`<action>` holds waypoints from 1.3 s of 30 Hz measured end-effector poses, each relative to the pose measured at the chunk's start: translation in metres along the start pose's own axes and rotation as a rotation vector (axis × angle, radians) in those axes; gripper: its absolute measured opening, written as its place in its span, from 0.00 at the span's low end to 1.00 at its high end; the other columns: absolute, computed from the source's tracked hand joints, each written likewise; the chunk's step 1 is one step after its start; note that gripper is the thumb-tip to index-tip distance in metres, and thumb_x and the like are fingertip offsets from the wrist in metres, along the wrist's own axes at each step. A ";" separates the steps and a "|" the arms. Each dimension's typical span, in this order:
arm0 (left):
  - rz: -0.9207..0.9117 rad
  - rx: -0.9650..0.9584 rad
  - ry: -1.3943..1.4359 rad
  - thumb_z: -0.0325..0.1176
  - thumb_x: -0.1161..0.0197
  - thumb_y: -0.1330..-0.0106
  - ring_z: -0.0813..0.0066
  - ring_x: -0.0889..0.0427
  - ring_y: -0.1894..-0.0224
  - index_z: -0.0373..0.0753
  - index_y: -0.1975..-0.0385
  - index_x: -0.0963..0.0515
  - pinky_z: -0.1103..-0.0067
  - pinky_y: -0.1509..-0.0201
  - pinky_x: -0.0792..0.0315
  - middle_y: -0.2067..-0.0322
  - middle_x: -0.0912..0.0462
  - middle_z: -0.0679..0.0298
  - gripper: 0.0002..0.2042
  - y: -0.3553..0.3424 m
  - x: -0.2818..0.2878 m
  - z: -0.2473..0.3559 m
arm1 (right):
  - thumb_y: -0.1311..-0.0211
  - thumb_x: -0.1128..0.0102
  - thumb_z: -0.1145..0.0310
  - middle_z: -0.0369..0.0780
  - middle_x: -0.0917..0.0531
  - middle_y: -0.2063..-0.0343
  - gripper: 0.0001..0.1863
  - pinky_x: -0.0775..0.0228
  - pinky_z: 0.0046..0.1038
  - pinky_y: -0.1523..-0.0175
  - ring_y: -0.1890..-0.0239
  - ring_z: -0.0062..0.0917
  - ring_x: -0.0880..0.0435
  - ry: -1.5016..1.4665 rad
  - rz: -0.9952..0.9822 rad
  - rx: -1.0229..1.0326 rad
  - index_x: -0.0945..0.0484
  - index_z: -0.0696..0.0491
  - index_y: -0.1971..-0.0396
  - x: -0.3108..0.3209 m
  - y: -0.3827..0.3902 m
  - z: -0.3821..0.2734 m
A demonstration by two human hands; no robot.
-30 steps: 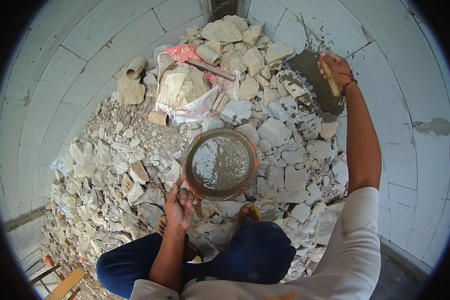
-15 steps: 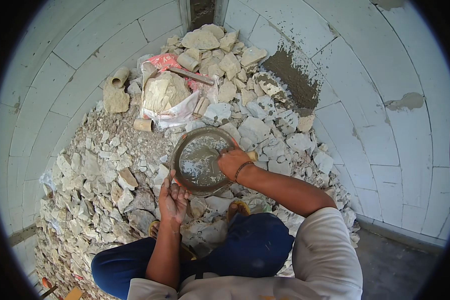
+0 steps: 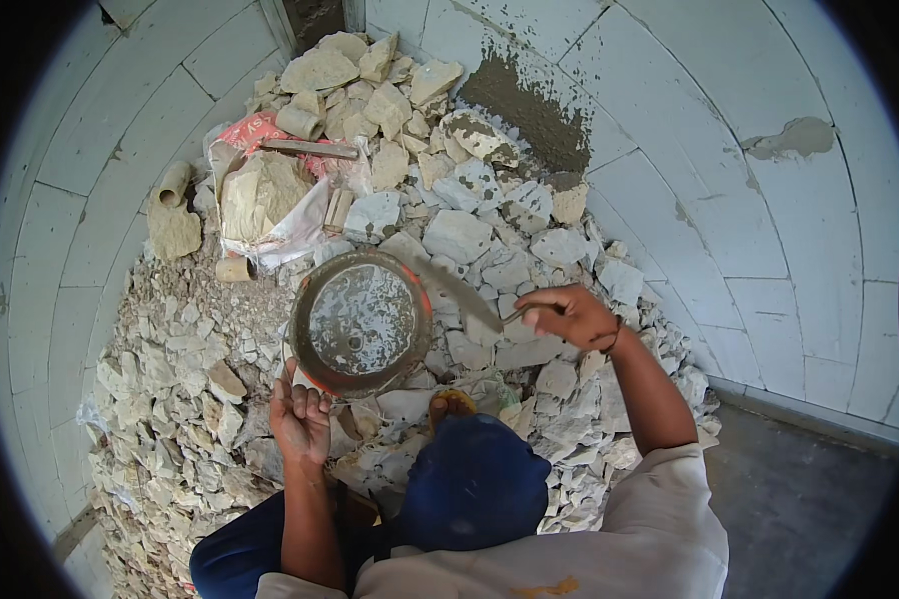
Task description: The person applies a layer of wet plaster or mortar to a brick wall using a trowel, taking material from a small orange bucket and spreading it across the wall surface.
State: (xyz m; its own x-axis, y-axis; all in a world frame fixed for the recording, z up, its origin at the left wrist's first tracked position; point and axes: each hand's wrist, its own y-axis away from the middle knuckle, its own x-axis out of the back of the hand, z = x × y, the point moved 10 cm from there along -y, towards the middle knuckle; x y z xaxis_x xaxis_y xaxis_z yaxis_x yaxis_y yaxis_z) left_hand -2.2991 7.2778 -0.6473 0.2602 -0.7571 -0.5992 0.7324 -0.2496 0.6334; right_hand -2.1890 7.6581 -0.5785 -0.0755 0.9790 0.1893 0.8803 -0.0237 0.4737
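Observation:
My left hand (image 3: 300,414) grips the lower left rim of a round mortar pan (image 3: 310,290), whose orange edge shows through grey coating; watery grey mortar lies inside. My right hand (image 3: 574,319) is closed on the handle of a trowel (image 3: 459,295), whose mortar-coated blade, slightly blurred, is just right of the pan, over pale broken rubble (image 3: 454,235). Beyond, a patch of wet grey mortar (image 3: 534,110) is smeared on the right block wall (image 3: 719,230).
A torn red-and-white sack (image 3: 290,235) with a rock, a wooden strip (image 3: 310,148) and short pipe pieces (image 3: 175,185) lie on the rubble. Block walls (image 3: 90,210) rise around the corner. My bent knee (image 3: 469,479) is below the pan; grey floor (image 3: 789,489) shows lower right.
My right hand came down from the wall patch into the pan, then lifted the trowel out to the right of it. My left hand stayed at the rim as the view shifted.

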 end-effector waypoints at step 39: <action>0.014 -0.001 0.016 0.43 0.55 0.28 0.83 0.38 0.83 0.33 0.46 0.36 0.80 0.72 0.34 0.87 0.44 0.75 0.20 0.015 0.008 0.011 | 0.37 0.43 0.59 0.37 0.18 0.72 0.17 0.28 0.24 0.70 0.75 0.18 0.21 0.126 -0.280 -0.025 0.22 0.57 0.59 -0.039 -0.139 -0.068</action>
State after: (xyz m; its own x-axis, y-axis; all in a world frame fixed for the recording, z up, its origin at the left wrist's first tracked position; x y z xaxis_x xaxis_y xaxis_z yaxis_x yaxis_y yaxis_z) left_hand -2.2933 7.2610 -0.6376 0.2800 -0.7509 -0.5982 0.7292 -0.2389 0.6412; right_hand -2.3399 7.6094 -0.5935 -0.3726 0.9154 0.1526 0.8051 0.2371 0.5436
